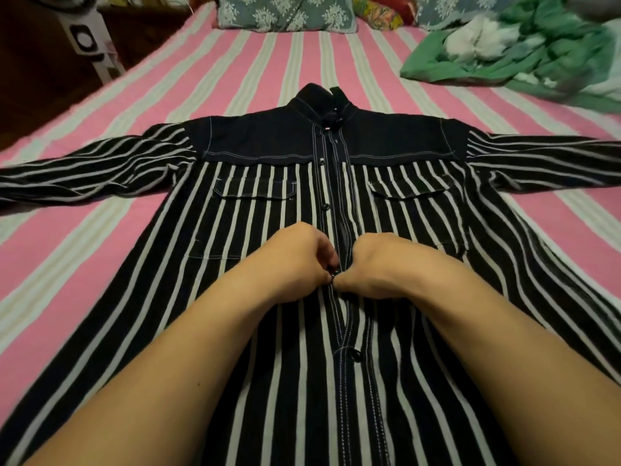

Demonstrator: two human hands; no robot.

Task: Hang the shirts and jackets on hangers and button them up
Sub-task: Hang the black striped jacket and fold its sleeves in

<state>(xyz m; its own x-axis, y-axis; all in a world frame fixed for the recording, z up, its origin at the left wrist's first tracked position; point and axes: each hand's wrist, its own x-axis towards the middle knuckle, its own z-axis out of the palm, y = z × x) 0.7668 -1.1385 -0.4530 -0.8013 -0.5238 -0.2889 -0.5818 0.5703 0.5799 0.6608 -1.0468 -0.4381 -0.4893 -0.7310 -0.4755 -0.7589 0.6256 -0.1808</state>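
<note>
Bedding comes first by size: a pink-and-pale-striped woven bedspread (235,82) carries everything, with a crumpled green cloth heap (524,52) far beyond the fingers, up and to their right. On it lies the black-and-white striped cotton shirt with a plain dark yoke (403,210), spread flat and face up; it sits directly under both hands, its long axis running from the hem below the wrists to the collar well beyond the fingertips, so it points away from the person, sleeves stretched out to either side. A dark hanger hook (336,95) pokes out at the collar, so hanging appears done and buttoning is the step in hand. The left hand (295,260) and the right hand (376,264) meet at the front placket, fingers curled inward and pinching its two edges at mid-chest; the button they work on is hidden between them. Just beyond the fingers, a small black upper button (325,206) looks fastened. On the near side, below the wrists, a small black lower button (356,356) sits beside a placket that gapes slightly. By my judgement, the next move calls for easing the hidden button through its hole, then shifting both hands toward the hem.
</note>
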